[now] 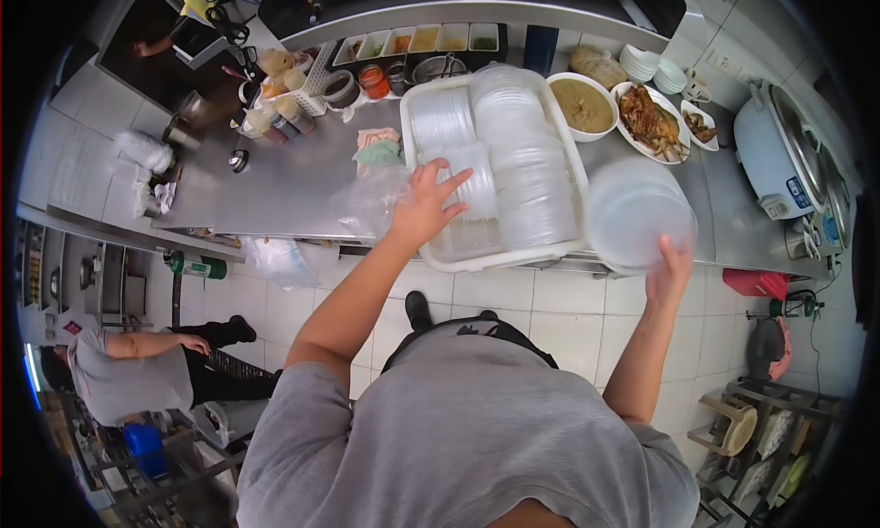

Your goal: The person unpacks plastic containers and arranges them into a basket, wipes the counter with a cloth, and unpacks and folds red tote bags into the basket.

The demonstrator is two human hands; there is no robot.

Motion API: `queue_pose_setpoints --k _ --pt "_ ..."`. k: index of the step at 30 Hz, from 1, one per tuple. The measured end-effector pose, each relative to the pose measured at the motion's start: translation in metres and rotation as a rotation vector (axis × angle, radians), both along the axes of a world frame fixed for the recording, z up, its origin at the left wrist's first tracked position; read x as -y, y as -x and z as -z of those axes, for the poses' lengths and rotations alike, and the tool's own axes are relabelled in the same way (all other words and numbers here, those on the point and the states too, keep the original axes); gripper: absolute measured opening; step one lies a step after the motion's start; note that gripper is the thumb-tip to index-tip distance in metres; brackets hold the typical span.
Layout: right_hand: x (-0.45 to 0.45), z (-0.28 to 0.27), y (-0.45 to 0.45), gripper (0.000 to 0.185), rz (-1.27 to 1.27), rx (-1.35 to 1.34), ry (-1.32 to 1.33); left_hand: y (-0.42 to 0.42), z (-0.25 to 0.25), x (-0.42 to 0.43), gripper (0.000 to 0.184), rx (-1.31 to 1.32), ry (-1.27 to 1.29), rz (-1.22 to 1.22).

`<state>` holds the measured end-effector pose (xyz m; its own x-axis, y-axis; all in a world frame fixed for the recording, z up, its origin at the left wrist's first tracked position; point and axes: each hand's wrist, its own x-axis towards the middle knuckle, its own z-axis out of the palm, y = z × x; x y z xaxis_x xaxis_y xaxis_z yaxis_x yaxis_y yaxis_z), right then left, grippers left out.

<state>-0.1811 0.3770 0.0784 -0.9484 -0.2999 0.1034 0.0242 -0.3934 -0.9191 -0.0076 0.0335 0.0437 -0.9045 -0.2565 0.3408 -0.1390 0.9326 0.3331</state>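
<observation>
My right hand (672, 269) grips the near edge of round translucent plastic lids (637, 212), slightly blurred, to the right of a white plastic basket (579, 184). More than one round edge shows there, but I cannot tell how many lids there are. Rows of stacked clear plastic lids (521, 134) fill much of the basket. Over its left side, my left hand (429, 203) is spread open above the shorter row and holds nothing. A crumpled clear plastic bag (367, 205) lies beside that hand, by folded pink and green cloths (379, 150).
Behind the basket stand a sauce bowl (587, 111), a plate of cooked meat (651, 125) and a topping tray (417, 42). Squeeze bottles (284, 115) are at left, a large cooker (779, 152) at right. Another person (137, 368) is at the lower left.
</observation>
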Motion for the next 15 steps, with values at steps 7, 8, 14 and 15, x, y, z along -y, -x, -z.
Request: queue_pose_setpoints --k 7,8,14,15 --pt "0.165 -0.029 -0.076 0.066 -0.685 -1.156 -0.775 -0.016 -0.011 0.05 0.031 -0.357 -0.34 -0.224" --pt "0.175 -0.02 -0.078 0.066 -0.675 -1.191 -0.844 -0.03 -0.016 0.057 0.03 -0.352 -0.345 -0.299" --pt "0.201 -0.001 -0.068 0.07 -0.686 -1.296 -0.875 -0.11 -0.001 0.062 0.026 -0.202 -0.369 -0.55" --pt "0.204 0.008 -0.062 0.071 -0.702 -1.306 -0.828 -0.118 0.008 0.056 0.026 -0.187 -0.387 -0.56"
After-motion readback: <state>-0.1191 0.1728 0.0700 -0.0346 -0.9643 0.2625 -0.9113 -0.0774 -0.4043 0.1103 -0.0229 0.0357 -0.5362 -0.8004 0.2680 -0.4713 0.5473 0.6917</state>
